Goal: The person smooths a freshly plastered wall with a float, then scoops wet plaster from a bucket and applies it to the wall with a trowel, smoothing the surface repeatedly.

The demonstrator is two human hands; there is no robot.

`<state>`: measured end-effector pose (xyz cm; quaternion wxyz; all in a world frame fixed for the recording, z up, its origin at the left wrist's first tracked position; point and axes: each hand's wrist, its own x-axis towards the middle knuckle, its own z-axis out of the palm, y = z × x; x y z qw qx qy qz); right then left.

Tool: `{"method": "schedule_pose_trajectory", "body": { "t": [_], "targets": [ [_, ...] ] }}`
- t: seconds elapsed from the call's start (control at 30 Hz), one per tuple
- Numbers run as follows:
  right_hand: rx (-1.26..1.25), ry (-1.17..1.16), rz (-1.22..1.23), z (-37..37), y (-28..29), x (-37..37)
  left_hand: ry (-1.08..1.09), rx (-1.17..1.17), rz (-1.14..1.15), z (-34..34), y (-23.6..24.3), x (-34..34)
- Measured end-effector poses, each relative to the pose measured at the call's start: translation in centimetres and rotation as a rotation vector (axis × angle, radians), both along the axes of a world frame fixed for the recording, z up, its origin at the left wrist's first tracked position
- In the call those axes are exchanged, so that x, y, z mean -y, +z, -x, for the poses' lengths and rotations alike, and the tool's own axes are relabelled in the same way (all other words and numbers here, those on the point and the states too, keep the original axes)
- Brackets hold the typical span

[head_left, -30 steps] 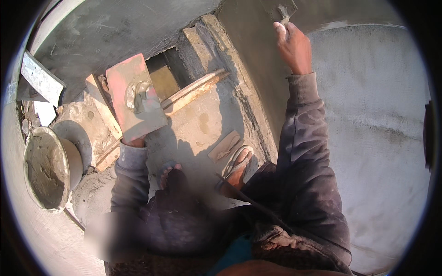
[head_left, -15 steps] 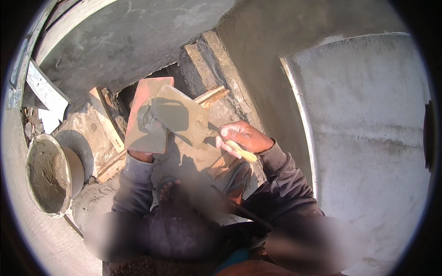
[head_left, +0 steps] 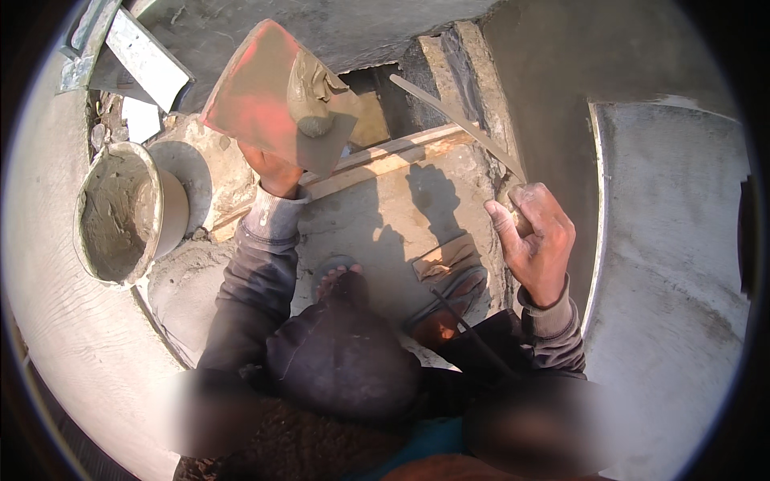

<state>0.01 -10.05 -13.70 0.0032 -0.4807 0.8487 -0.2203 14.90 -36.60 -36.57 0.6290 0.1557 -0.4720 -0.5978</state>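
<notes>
A rough concrete floor (head_left: pixel 385 216) carried everything. A mortar-caked bucket (head_left: pixel 120 216) stood on it at the left. 1 wooden plank (head_left: pixel 385 160) lay across it, running toward the plastered wall (head_left: pixel 553 96). 2 sandalled feet rested on the floor, 1 sandal (head_left: pixel 449 289) just below the plank.

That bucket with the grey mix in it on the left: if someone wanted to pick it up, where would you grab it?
I see no handle on the bucket, so probably by the rim. It is tilted, its mouth facing left and up, with wet mortar coating the inside. Coming from the right, the bare outer wall gives a cleaner grip, perhaps with the other hand on the far rim. Both the left hand and the right hand are occupied.
</notes>
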Motion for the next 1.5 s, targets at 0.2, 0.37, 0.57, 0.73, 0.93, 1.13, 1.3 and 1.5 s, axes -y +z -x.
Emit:
{"method": "schedule_pose_trajectory", "body": {
  "t": [0.2,0.37,0.57,0.73,0.93,1.13,1.3,1.5],
  "targets": [
    [0.118,0.035,-0.079,-0.2,1.7,0.5,0.081,0.443,0.395,-1.6,2.7,0.6],
    [0.022,0.094,-0.105,0.2,2.3,0.9,0.036,0.790,0.661,-0.9,7.3,0.5],
    [-0.062,0.110,-0.084,0.4,2.7,1.3,-0.107,0.873,0.739,-1.3,8.9,0.9],
    [-0.029,0.081,-0.030,0.8,2.6,1.0,-0.206,0.745,0.733,-1.8,6.6,1.6],
    [0.049,-0.087,0.064,3.1,-1.3,1.7,-0.780,0.028,-0.111,-1.6,2.1,-0.9],
    [0.061,-0.277,0.109,11.4,-12.7,3.3,-0.801,0.173,-0.474,-5.2,-4.6,-3.1],
    [0.038,-0.447,0.015,18.1,-17.0,5.4,-0.561,0.494,-0.434,-3.9,1.1,-5.0],
    [0.091,-0.557,-0.082,21.1,-17.4,7.5,-0.485,0.734,-0.063,-4.9,2.8,-4.0]
  ]
}}
